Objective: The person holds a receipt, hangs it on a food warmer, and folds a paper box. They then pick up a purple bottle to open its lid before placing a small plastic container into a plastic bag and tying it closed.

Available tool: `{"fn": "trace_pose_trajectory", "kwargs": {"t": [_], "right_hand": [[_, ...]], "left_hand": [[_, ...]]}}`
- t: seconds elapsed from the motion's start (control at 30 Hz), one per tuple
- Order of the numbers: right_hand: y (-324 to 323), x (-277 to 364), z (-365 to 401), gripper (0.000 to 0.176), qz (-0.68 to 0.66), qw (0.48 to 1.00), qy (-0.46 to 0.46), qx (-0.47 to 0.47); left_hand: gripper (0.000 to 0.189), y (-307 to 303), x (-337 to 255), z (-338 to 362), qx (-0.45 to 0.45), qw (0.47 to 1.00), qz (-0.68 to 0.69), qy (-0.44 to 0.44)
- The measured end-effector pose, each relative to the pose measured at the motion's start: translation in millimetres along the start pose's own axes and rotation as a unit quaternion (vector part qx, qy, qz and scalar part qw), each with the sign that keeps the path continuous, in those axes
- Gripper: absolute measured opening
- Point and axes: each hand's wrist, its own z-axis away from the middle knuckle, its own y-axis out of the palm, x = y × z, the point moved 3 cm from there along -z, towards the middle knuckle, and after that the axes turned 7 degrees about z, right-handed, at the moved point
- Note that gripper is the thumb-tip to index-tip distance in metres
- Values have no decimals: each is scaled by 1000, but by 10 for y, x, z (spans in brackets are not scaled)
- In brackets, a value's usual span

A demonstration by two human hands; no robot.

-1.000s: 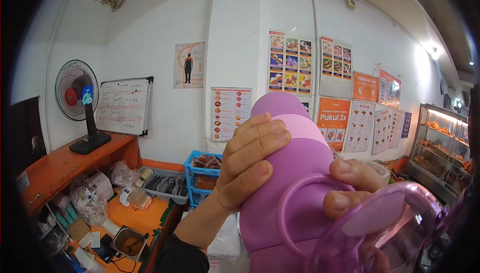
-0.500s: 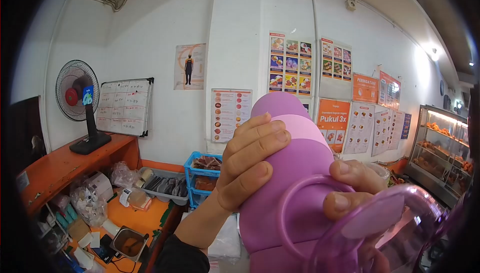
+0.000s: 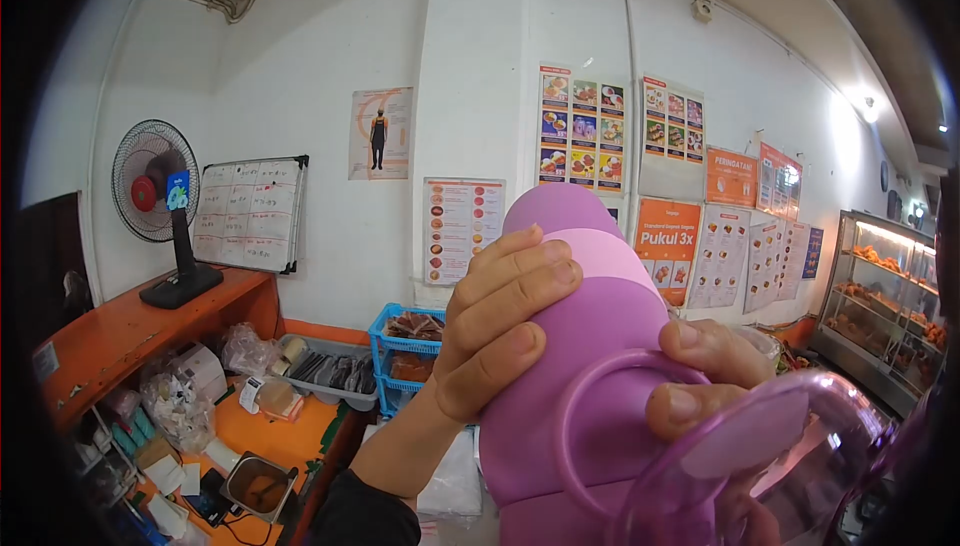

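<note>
Close to the camera, a large purple water bottle (image 3: 610,331) is tilted with its rounded end up and away. A lighter pink band circles it. My left hand (image 3: 500,321) is wrapped round its left side, fingers curled over the band. At the right, my right hand (image 3: 715,371) grips near the round carrying loop, its fingers bent over the bottle. A see-through purple lid (image 3: 760,436) swings out at the lower right, covering part of my right hand. The mouth of the bottle is out of sight.
A blue tiered basket (image 3: 392,366) with packed goods stands behind the bottle. To the left, an orange counter (image 3: 235,436) carries a metal container (image 3: 258,486), bags and a grey tray (image 3: 352,396). A fan (image 3: 185,281) sits higher up. A glass food cabinet (image 3: 875,296) stands far right.
</note>
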Motion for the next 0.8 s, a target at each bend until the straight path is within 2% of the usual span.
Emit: {"fn": "trace_pose_trajectory", "kwargs": {"t": [0.07,0.13,0.17,0.23,0.33,0.4,0.53,0.57,0.63,0.8], "right_hand": [[-43,2,16,31,13,1000,-19,-7],[-95,54,-27,25,5,998,50,32],[-4,29,-50,25,5,998,51,33],[203,57,-95,24,54,984,-147,-86],[157,-32,-110,41,-40,991,-124,-6],[162,-97,-179,53,-143,979,-130,59],[303,-188,-257,76,-348,903,-150,202],[323,-241,-280,76,-345,906,-133,207],[282,-302,-217,75,-311,922,-96,209],[158,-517,-49,75,-186,956,7,228]], "left_hand": [[26,0,-13,2,-3,1000,-5,14],[26,-3,-37,-1,3,1000,-2,-24],[26,-1,-57,-4,3,1000,-2,-25],[25,0,-79,-5,0,999,-3,-47],[26,1,-69,39,2,1000,-4,-24],[26,2,-96,95,1,999,-3,-42],[28,-15,-266,247,1,994,-3,-106],[28,-19,-366,278,4,994,-4,-113],[28,-32,-545,366,-4,966,-2,-259],[33,-42,-900,532,-22,939,-38,-340]]}}
